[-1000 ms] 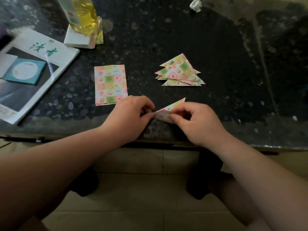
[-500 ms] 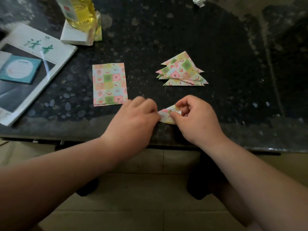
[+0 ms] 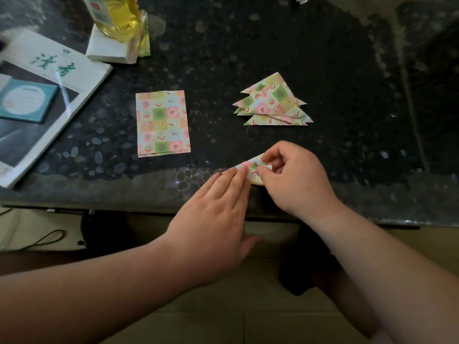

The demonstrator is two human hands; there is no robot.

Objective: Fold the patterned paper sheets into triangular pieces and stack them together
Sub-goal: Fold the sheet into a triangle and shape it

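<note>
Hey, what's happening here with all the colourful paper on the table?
A person is folding patterned paper at a dark stone table. The left hand presses flat on a half-folded piece near the table's front edge, while the right hand pinches its other side. A pile of finished triangles lies farther back, and a few flat sheets wait to its left.

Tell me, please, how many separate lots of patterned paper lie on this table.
4: flat rectangular sheets left of centre; a pile of folded triangles to their right; one half-folded piece at the near edge; spare sheets beside the yellow-liquid bottle. Others may be hidden.
</note>
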